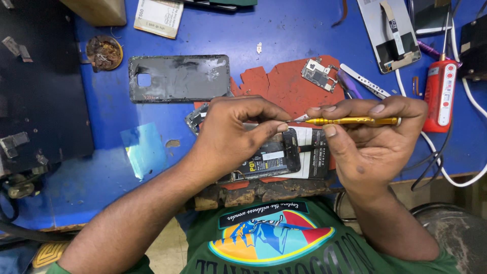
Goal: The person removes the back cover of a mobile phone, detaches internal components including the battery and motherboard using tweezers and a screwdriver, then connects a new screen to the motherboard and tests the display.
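Observation:
An opened phone (284, 160) lies with its insides up on a red mat (284, 83) at the near edge of a blue bench. My left hand (233, 134) rests on the phone's left part, thumb and forefinger pinched together by the screwdriver's tip. My right hand (373, 139) holds a thin gold screwdriver (350, 121) level, its tip pointing left towards my left fingertips. Whatever sits under the tip is hidden by my fingers.
A black phone back cover (177, 78) lies behind my left hand. A small circuit board (318, 74), metal tweezers (365, 81), a red tool (440, 94), a phone screen with ribbon cable (388, 30), a round dish of scraps (104, 52) and white cables (456, 177) lie around.

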